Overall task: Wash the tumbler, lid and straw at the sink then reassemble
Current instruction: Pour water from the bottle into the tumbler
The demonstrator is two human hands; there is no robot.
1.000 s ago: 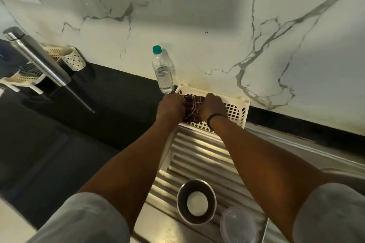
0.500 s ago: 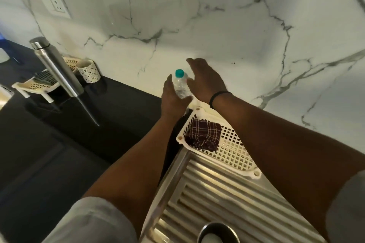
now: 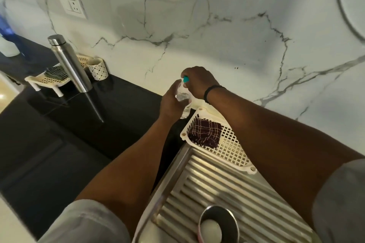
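Both hands, off the checked cloth, now hold the water bottle (image 3: pixel 184 100): left hand (image 3: pixel 171 100) gripping its body, right hand (image 3: pixel 199 82) over the teal cap (image 3: pixel 185 79).

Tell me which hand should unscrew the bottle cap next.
Right. The right hand already sits over the teal cap, while the left hand grips the plastic bottle body, steadying it.

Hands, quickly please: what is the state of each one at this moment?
Left hand: grips the body of the clear water bottle.
Right hand: fingers curled round the bottle's teal cap.
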